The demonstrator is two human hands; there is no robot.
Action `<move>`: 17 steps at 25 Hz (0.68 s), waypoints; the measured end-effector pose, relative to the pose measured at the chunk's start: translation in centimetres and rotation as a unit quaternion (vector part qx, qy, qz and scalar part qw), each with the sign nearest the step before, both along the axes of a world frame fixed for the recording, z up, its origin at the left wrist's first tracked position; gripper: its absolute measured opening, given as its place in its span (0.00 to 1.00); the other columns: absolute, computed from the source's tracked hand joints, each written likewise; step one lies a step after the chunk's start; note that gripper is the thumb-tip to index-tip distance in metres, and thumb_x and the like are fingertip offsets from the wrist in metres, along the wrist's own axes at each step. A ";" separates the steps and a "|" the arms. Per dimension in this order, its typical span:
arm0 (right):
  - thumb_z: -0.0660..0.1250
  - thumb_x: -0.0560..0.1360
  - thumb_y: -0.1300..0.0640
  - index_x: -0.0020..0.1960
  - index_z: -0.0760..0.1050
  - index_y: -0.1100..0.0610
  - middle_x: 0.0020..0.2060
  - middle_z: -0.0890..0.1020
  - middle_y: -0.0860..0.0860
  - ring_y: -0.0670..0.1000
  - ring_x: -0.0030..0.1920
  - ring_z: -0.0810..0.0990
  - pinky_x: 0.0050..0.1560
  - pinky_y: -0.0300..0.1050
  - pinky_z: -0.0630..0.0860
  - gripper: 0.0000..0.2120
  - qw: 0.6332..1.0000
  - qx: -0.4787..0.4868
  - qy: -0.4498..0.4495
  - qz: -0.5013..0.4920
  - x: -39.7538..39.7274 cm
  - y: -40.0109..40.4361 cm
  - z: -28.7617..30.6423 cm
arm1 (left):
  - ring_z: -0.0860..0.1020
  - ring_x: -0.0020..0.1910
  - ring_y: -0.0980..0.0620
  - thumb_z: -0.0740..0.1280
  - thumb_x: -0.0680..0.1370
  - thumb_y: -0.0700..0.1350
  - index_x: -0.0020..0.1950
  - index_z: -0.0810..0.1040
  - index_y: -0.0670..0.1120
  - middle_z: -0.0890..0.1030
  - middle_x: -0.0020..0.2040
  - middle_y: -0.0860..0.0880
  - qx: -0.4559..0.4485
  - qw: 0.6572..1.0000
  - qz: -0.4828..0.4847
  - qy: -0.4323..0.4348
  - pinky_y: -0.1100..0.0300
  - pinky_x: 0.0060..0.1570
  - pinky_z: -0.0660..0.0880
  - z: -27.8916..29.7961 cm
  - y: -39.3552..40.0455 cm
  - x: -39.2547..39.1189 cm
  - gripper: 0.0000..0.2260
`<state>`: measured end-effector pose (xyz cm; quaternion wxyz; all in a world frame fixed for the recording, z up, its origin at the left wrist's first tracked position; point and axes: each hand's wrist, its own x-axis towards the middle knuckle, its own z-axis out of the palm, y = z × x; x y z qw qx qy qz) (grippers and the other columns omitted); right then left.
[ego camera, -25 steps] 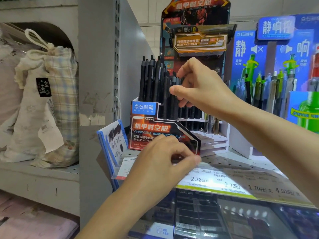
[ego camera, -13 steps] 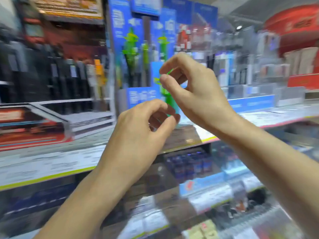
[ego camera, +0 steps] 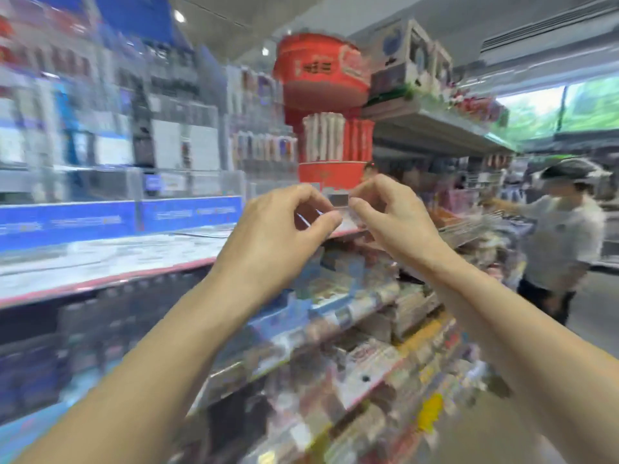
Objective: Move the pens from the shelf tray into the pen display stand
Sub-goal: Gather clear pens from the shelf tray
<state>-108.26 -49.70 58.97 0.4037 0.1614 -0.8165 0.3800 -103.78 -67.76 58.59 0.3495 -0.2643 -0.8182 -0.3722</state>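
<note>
Both hands hold nothing you can rely on: your left hand (ego camera: 278,226) and right hand (ego camera: 390,217) hang in front of you, fingers curled toward thumbs, no pen visible between them. Neither the tray pens nor the display stand can be made out in this smeared view. Settle your head first, then reach. Ahead, a red round stand (ego camera: 330,172) holds upright white and red sticks.

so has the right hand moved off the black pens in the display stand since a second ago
Yes. The right hand has left the stand, now out of view, and hovers before a red drum-shaped display, fingers curled, holding nothing visible.
</note>
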 end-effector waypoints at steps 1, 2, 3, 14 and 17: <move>0.68 0.77 0.57 0.49 0.79 0.56 0.39 0.82 0.50 0.55 0.43 0.81 0.50 0.62 0.79 0.03 1.000 0.009 -0.011 -0.013 -1.1 2.8 -0.4 | 0.79 0.38 0.60 0.71 0.77 0.52 0.48 0.84 0.51 0.83 0.39 0.55 0.001 1.000 -0.005 -0.001 0.62 0.43 0.74 0.0 2.8 -1.6 0.07; 0.68 0.77 0.57 0.49 0.79 0.55 0.38 0.81 0.49 0.53 0.43 0.81 0.50 0.61 0.80 0.03 0.999 0.014 -0.022 -0.022 -2.2 5.2 -0.7 | 0.79 0.37 0.60 0.71 0.77 0.52 0.48 0.84 0.50 0.83 0.39 0.55 -0.001 1.000 -0.007 0.000 0.63 0.42 0.73 -0.1 5.3 -3.2 0.06; 0.68 0.77 0.56 0.49 0.79 0.55 0.38 0.81 0.48 0.53 0.43 0.81 0.49 0.61 0.80 0.03 0.999 0.017 -0.036 -0.031 -3.5 7.8 -0.9 | 0.78 0.37 0.60 0.71 0.77 0.51 0.47 0.84 0.50 0.83 0.39 0.54 -0.002 1.000 -0.010 0.000 0.63 0.42 0.73 -0.1 8.0 -4.8 0.06; 0.67 0.78 0.55 0.52 0.79 0.55 0.46 0.82 0.53 0.56 0.47 0.82 0.50 0.59 0.81 0.04 0.988 0.048 -0.104 -0.104 -21.9 27.7 -2.1 | 0.80 0.47 0.54 0.70 0.78 0.52 0.52 0.83 0.51 0.84 0.47 0.53 -0.057 0.995 -0.070 -0.034 0.51 0.52 0.78 -3.7 30.6 -24.6 0.06; 0.67 0.78 0.57 0.53 0.78 0.56 0.47 0.83 0.53 0.55 0.47 0.83 0.47 0.52 0.82 0.05 0.985 0.081 -0.112 -0.107 -28.6 32.2 -1.8 | 0.80 0.51 0.50 0.69 0.79 0.51 0.56 0.81 0.50 0.83 0.51 0.51 -0.088 0.994 -0.049 -0.047 0.49 0.54 0.78 -4.2 35.2 -31.3 0.08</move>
